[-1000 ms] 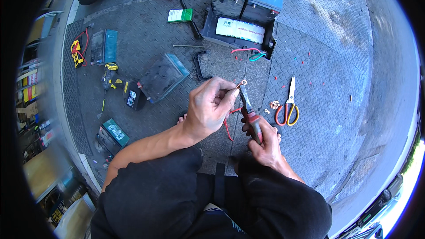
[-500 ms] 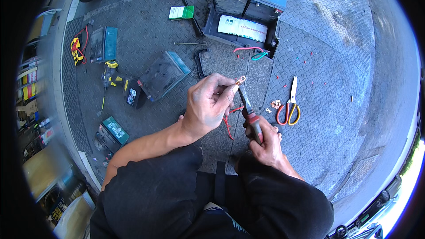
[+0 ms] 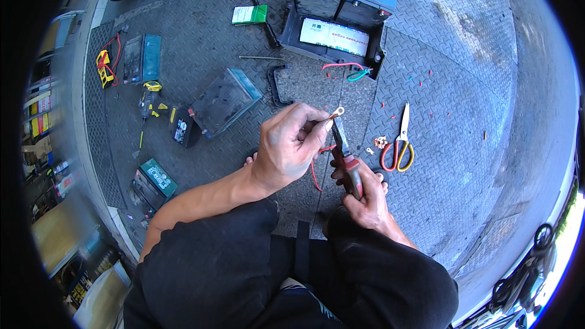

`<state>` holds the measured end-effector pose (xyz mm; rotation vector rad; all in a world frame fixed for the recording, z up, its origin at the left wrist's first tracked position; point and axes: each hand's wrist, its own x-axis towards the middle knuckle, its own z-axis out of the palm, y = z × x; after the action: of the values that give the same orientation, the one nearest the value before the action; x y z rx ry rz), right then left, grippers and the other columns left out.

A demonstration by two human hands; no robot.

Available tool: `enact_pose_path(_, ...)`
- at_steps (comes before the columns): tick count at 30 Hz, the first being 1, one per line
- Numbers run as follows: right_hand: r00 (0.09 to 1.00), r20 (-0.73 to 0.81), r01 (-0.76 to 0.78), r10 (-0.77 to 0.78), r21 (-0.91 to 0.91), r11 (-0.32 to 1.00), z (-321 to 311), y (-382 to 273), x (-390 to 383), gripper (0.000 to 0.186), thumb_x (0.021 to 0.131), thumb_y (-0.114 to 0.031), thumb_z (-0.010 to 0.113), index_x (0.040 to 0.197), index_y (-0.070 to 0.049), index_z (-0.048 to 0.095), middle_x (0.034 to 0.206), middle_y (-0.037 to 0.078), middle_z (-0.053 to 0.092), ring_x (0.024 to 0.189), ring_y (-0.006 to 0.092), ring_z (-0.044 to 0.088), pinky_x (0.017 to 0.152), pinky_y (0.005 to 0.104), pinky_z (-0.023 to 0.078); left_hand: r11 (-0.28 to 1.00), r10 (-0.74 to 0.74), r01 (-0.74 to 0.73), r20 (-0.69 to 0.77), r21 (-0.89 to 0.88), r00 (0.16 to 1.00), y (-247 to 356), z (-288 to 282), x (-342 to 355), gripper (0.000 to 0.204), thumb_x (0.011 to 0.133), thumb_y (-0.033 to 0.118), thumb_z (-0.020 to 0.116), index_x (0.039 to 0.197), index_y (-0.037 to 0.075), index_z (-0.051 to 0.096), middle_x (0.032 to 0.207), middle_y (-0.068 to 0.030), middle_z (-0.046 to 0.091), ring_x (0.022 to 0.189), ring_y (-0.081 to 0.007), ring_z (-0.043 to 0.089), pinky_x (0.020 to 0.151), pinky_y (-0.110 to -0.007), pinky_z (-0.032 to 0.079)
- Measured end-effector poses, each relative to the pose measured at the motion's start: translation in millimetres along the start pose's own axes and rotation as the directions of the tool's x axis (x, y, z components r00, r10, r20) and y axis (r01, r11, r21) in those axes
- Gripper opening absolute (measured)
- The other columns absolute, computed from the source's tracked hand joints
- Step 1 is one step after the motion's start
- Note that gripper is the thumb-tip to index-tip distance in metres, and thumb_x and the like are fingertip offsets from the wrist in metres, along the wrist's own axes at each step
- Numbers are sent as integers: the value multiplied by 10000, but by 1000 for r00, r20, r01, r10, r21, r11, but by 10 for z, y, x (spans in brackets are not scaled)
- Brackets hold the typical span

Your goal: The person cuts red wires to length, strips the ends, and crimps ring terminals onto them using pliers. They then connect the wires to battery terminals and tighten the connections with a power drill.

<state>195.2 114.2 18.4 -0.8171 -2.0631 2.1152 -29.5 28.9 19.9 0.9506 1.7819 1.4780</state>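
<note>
My left hand (image 3: pixel 289 146) pinches a small copper ring terminal (image 3: pixel 338 112) between thumb and fingers. My right hand (image 3: pixel 365 198) is closed round red-and-grey handled pliers (image 3: pixel 352 170), whose jaws are at the terminal, partly hidden by my left thumb. Red wire (image 3: pixel 315 176) shows below my hands. To the right lie scissors (image 3: pixel 403 134) with red and yellow handles, beside a small pile of copper terminals (image 3: pixel 380 142).
An open black battery case (image 3: pixel 292 30) holds a white package, with batteries (image 3: pixel 368 0) behind it. More batteries (image 3: pixel 216 103), a drill (image 3: pixel 146 103), a yellow tool (image 3: pixel 103 67) and a green-white box (image 3: pixel 248 15) lie on the metal floor (image 3: pixel 445 116). Shelved goods line the left edge.
My hands stay together, with a slight shift and turn of the terminal in the plier jaws. At the far right edge, dark wheeled objects outside have changed position.
</note>
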Motion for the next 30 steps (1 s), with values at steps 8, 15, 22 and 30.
enact_pose_path(8, 1000, 6, -29, 29, -36, 999, -17, -3, -6, 554, 730, 102, 536, 1277, 53, 604, 1123, 153, 612, 1005, 299, 639, 918, 383, 527, 992, 69, -70, 9, 109, 998, 29, -23, 28, 83, 987, -70, 728, 1066, -62, 704, 905, -104, 705, 678, -131, 699, 547, -264, 557)
enact_pose_path(15, 1000, 18, 13, -11, -111, 994, -44, -51, 0, 537, 717, 89, 539, 1251, 54, 588, 1056, 161, 577, 936, 324, 602, 867, 397, 513, 992, 54, -55, 8, 110, 998, 88, -6, 38, 92, 962, -42, 771, 1024, -47, 704, 891, -138, 713, 656, -216, 726, 554, -336, 554)
enact_pose_path(22, 999, 19, -33, 36, -125, 992, -48, -56, -51, 499, 728, 84, 542, 1224, 52, 588, 1063, 186, 577, 933, 364, 604, 865, 406, 514, 994, 37, -42, 53, 96, 998, 134, -4, 28, 48, 1014, -65, 714, 1061, -62, 707, 862, -89, 699, 634, -101, 694, 523, -249, 538)
enact_pose_path(30, 1000, -13, -1, -1, -172, 985, -29, 15, -99, 497, 747, 54, 512, 1238, 14, 575, 1004, 99, 576, 898, 234, 548, 840, 345, 464, 989, 45, -53, 60, 136, 997, 89, 14, 17, 31, 1020, -38, 712, 1047, -50, 702, 867, -111, 678, 600, -152, 693, 497, -294, 534)
